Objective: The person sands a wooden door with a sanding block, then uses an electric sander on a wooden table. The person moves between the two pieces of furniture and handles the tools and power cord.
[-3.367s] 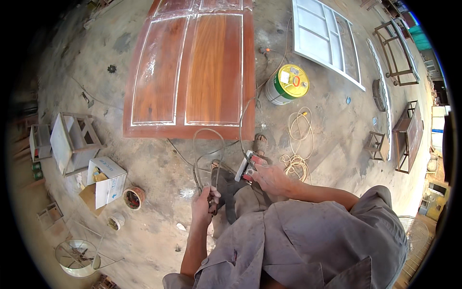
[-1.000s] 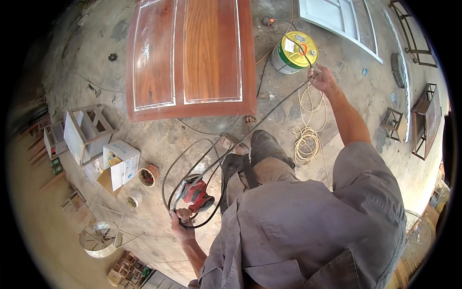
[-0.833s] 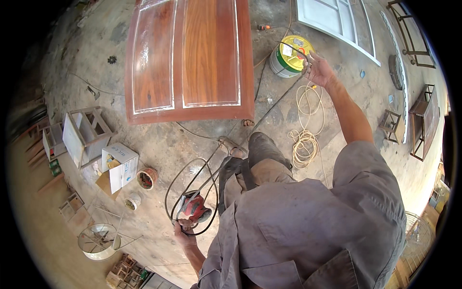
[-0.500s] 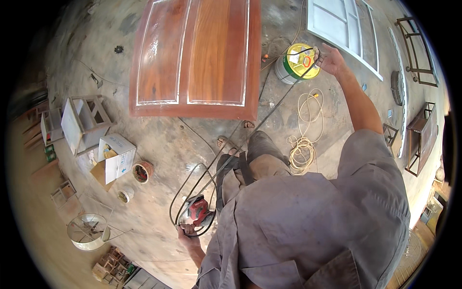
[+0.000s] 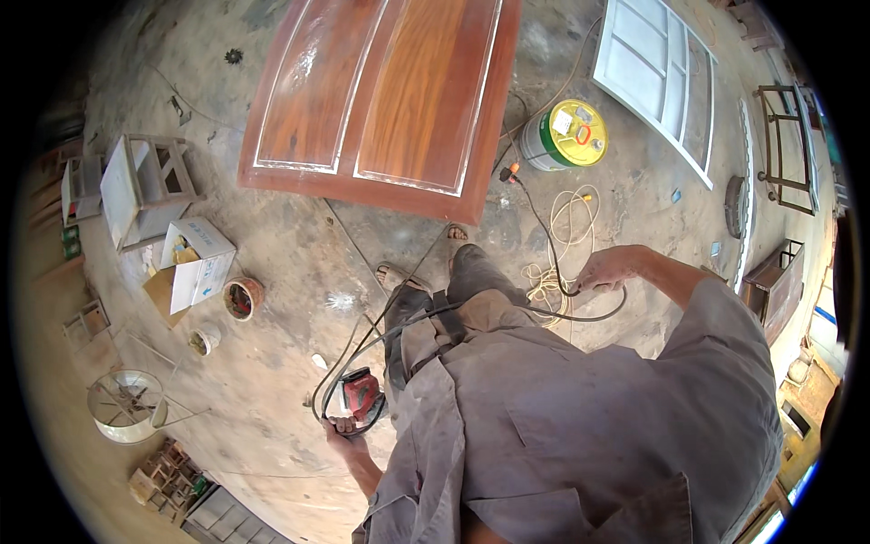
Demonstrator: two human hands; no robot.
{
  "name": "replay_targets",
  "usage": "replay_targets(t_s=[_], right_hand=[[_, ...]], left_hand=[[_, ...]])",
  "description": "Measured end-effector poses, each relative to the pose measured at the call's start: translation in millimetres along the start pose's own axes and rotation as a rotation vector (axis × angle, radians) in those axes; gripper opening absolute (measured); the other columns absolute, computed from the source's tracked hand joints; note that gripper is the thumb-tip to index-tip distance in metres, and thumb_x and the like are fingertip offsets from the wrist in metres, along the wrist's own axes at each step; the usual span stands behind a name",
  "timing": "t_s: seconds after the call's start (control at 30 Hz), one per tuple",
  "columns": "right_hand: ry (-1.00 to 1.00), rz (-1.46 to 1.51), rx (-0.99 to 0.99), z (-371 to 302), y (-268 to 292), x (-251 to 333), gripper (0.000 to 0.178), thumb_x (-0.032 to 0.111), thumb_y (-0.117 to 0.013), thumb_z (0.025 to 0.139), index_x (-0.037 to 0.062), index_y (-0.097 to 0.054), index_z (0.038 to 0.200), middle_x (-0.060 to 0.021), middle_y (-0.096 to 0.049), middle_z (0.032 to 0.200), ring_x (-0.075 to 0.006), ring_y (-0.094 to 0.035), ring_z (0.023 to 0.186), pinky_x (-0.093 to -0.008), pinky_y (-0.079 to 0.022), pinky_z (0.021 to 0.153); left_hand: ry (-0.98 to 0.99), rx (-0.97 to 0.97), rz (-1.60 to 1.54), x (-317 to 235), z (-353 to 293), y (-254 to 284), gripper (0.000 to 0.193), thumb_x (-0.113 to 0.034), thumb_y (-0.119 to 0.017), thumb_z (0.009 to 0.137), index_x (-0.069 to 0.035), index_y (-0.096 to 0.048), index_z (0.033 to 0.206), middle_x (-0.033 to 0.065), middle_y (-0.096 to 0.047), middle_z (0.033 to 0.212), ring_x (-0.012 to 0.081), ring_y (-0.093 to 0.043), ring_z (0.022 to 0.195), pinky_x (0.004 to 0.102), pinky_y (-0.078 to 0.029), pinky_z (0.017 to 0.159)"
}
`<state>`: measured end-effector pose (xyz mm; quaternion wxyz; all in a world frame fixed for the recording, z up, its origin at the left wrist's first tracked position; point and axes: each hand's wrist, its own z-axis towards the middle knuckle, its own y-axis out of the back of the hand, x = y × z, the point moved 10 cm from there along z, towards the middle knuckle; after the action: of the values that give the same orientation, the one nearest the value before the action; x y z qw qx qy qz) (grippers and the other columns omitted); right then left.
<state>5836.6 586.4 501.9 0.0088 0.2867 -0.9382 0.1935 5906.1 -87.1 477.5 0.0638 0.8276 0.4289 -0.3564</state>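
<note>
At the lower left, my left hand point(image 5: 341, 428) is closed around loops of a black power cord point(image 5: 319, 392). Just beyond those fingers is a red and black power tool point(image 5: 361, 392) that looks like a sander; whether the hand also bears it I cannot tell. The cord crosses in front of my body to my right hand point(image 5: 603, 268), whose fingers are pinched on it, with a slack loop hanging below. From there the cord runs up to an orange-tipped connector point(image 5: 510, 172) on the floor. A coil of cream cable point(image 5: 548, 288) lies beneath my right hand.
A reddish-brown panelled wooden door point(image 5: 390, 109) lies ahead of my feet. Right of it stand a yellow-lidded bucket point(image 5: 566, 136) and a white frame point(image 5: 657, 68). To the left are a cardboard box point(image 5: 204, 263), a clay-coloured pot point(image 5: 243, 297) and a small white pot point(image 5: 205, 340).
My right hand has come down and back from above the bucket to beside my body, drawing the cord along. The left hand stays low, still gripping the loops. My view has shifted slightly.
</note>
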Motion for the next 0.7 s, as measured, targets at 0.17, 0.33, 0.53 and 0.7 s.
replay_targets(t_s=[0.17, 0.33, 0.53, 0.7], right_hand=[[0.044, -0.178, 0.107, -18.0, -62.9, 46.9, 0.022, 0.020, -0.060, 0.092, 0.0099, -0.069, 0.110, 0.0078, -0.042, 0.058, -0.0043, -0.032, 0.050, -0.0232, -0.024, 0.043], [-0.080, -0.270, 0.015, -2.4, -73.4, 53.0, 0.033, 0.026, -0.060, 0.091, 0.0126, -0.069, 0.119, 0.0079, -0.049, 0.064, -0.0045, -0.040, 0.057, -0.0231, -0.032, 0.049], [-0.100, -0.201, -0.072, 40.7, -135.5, 87.2, 0.037, 0.026, -0.055, 0.092, 0.0112, -0.064, 0.125, 0.0050, -0.049, 0.062, -0.0068, -0.042, 0.055, -0.0250, -0.034, 0.048], [-0.066, -0.178, -0.227, 83.7, -170.9, 99.5, 0.034, 0.027, -0.051, 0.094, 0.0130, -0.064, 0.122, 0.0015, -0.054, 0.061, -0.0095, -0.045, 0.052, -0.0276, -0.037, 0.047]], left_hand=[[-0.012, 0.037, 0.046, -21.5, 12.5, -22.8, 0.032, -0.031, -0.046, 0.103, -0.013, -0.048, 0.076, -0.0055, -0.031, 0.056, 0.0101, -0.028, 0.051, 0.0281, -0.033, 0.057], [-0.020, 0.212, 0.383, -64.6, 30.8, -76.8, 0.037, -0.027, -0.051, 0.101, -0.012, -0.041, 0.069, -0.0048, -0.030, 0.059, 0.0087, -0.027, 0.053, 0.0264, -0.030, 0.056], [0.007, 0.368, 0.754, -100.7, 63.1, -75.2, 0.034, -0.030, -0.057, 0.097, -0.010, -0.048, 0.071, -0.0049, -0.035, 0.059, 0.0070, -0.030, 0.053, 0.0258, -0.024, 0.051], [-0.075, 0.522, 1.164, -108.1, 73.4, -61.7, 0.038, -0.034, -0.055, 0.097, -0.001, -0.061, 0.080, -0.0007, -0.051, 0.062, 0.0069, -0.042, 0.054, 0.0254, -0.034, 0.050]])
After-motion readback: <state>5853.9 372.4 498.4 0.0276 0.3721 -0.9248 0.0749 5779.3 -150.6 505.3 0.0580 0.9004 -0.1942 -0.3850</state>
